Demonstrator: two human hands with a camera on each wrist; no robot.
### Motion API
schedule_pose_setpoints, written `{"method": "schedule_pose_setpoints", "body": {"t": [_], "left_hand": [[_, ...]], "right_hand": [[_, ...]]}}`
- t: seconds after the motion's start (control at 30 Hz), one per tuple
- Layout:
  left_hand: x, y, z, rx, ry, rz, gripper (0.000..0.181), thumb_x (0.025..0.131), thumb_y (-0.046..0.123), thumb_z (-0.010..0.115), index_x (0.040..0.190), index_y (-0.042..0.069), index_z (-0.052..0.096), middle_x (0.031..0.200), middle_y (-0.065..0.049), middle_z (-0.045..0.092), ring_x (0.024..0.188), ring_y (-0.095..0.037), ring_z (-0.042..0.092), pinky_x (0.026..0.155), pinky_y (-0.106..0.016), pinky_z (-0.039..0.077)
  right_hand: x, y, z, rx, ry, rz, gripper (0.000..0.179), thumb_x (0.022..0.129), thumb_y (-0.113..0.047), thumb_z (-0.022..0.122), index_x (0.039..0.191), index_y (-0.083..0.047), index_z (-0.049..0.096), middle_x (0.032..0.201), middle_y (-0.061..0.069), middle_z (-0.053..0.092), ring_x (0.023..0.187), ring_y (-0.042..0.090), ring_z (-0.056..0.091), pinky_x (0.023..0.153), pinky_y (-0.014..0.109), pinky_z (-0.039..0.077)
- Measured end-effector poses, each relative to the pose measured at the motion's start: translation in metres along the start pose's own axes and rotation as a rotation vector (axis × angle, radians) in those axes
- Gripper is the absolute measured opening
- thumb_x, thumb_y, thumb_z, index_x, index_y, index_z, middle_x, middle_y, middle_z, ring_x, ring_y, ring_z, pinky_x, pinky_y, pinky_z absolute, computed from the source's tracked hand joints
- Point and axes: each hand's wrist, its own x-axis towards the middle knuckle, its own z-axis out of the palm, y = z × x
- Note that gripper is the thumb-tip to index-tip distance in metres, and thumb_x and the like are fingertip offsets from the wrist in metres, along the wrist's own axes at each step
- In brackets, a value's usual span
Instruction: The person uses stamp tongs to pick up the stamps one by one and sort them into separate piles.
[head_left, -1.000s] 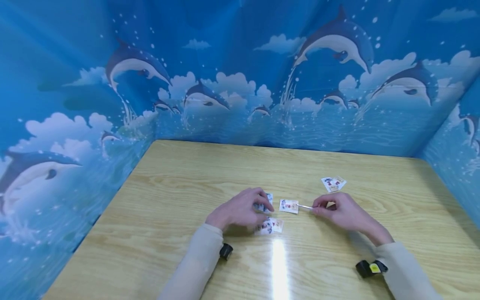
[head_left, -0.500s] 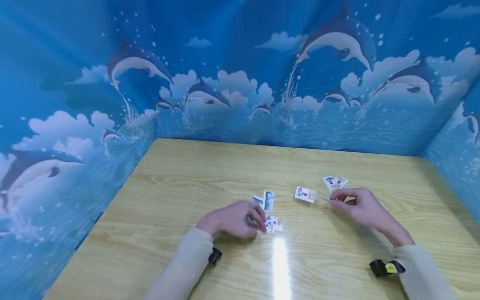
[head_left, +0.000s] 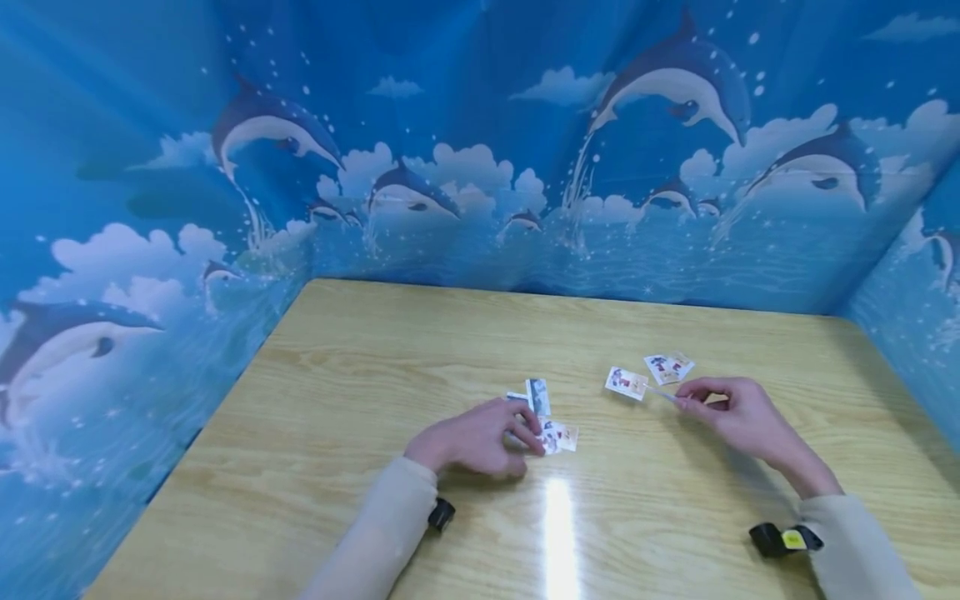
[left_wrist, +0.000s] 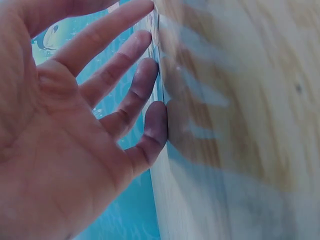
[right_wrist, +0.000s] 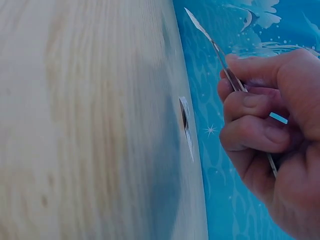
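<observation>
- Wood-grain bench (head_left: 375, 350), head view: small stamp-like papers on it, blue dolphin-print curtain (head_left: 450, 125) behind.
- Head, right hand (head_left: 738, 412): thumb and fingers pinch slim tweezers (head_left: 663, 393); their tips have the held stamp (head_left: 626, 382) by its edge, just beside the fanned stamps (head_left: 670, 367).
- Head, left hand (head_left: 480, 437): fingers loosely bent, gripping nothing visible; by the overlapping stamps (head_left: 566, 437), blue-toned stamps (head_left: 537, 397) just beyond. Contact with paper: can't tell.
- Left wrist: fingers spread, slightly curved, palm bare; fingertips at or just over bench, papers too edge-on to sort.
- Right wrist: fingers closed round tweezers; held stamp seen nearly edge-on, off the bench, another paper lying on the bench below.
- Step in hand, my read: tweezers placement of one stamp by the fan, not set down yet.
- Next move likely calls for lining it up, lowering it flat, then easing off the pinch without dragging neighbours. Thin paper probably clings or flips easily.
</observation>
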Motion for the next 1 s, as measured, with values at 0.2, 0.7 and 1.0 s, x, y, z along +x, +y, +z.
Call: {"method": "schedule_pose_setpoints", "body": {"t": [0.2, 0.7, 1.0], "left_hand": [[-0.002, 0.000, -0.001, -0.029, -0.014, -0.021, 0.034, 0.080, 0.025, 0.076, 0.114, 0.031, 0.077, 0.126, 0.019, 0.058, 0.122, -0.005, 0.047, 0.111, -0.036, 0.039], [-0.003, -0.002, -0.003, -0.017, -0.040, -0.021, 0.031, 0.086, 0.024, 0.073, 0.116, 0.032, 0.077, 0.133, 0.015, 0.058, 0.129, -0.009, 0.048, 0.116, -0.040, 0.037], [-0.004, -0.004, -0.004, -0.071, -0.034, -0.022, 0.029, 0.086, 0.022, 0.074, 0.113, 0.030, 0.078, 0.128, 0.014, 0.058, 0.123, -0.009, 0.050, 0.109, -0.036, 0.041]], "right_hand": [[0.001, 0.005, -0.003, -0.036, 0.040, 0.008, 0.021, 0.099, -0.022, 0.069, 0.109, -0.005, 0.075, 0.105, 0.013, 0.075, 0.076, -0.001, 0.060, 0.062, 0.021, 0.053], [0.002, 0.018, -0.013, -0.106, 0.134, 0.060, 0.026, 0.100, -0.025, 0.066, 0.110, -0.003, 0.075, 0.110, 0.021, 0.075, 0.079, -0.006, 0.057, 0.064, 0.019, 0.049], [-0.002, 0.027, -0.018, -0.170, 0.141, 0.058, 0.020, 0.099, -0.023, 0.068, 0.103, -0.005, 0.077, 0.102, 0.016, 0.077, 0.075, -0.005, 0.054, 0.062, 0.021, 0.045]]}}
